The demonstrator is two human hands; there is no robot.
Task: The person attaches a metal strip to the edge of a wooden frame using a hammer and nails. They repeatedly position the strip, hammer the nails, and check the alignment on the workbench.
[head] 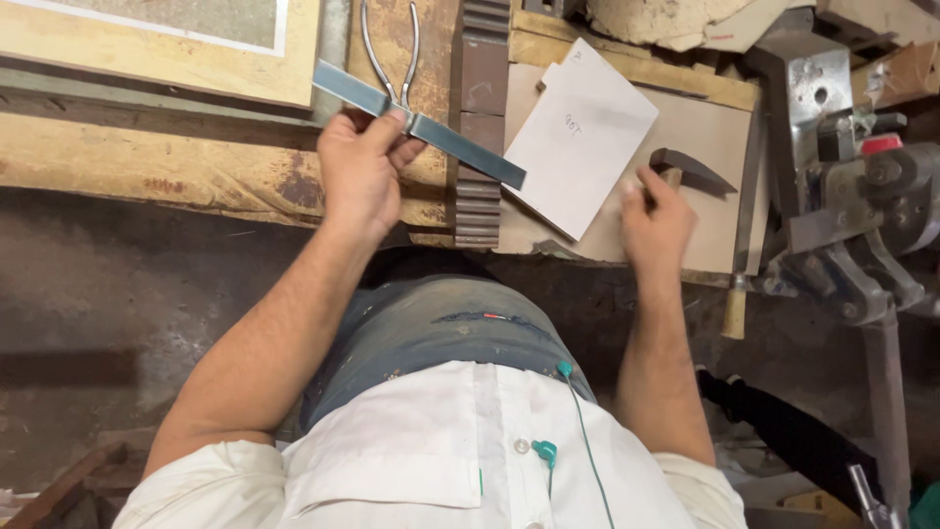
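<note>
My left hand [360, 167] grips a long flat metal strip [460, 147] near its middle, holding it slanted over the wooden workbench [176, 167]. The strip's right end lies over the corner of a white sheet of paper [580, 137]. My right hand [654, 220] rests on the brown board [705, 127] beside the paper, fingers curled, close to the handle of a hammer whose dark head [690, 167] lies on the board. Whether it grasps the handle is blurred.
Metal pliers [392, 49] lie on the bench behind the strip. A toothed metal bar [480, 127] runs front to back. A framed panel [166, 44] sits at far left. A bench vise and machine parts [852, 186] stand at right. Dirt floor lies below.
</note>
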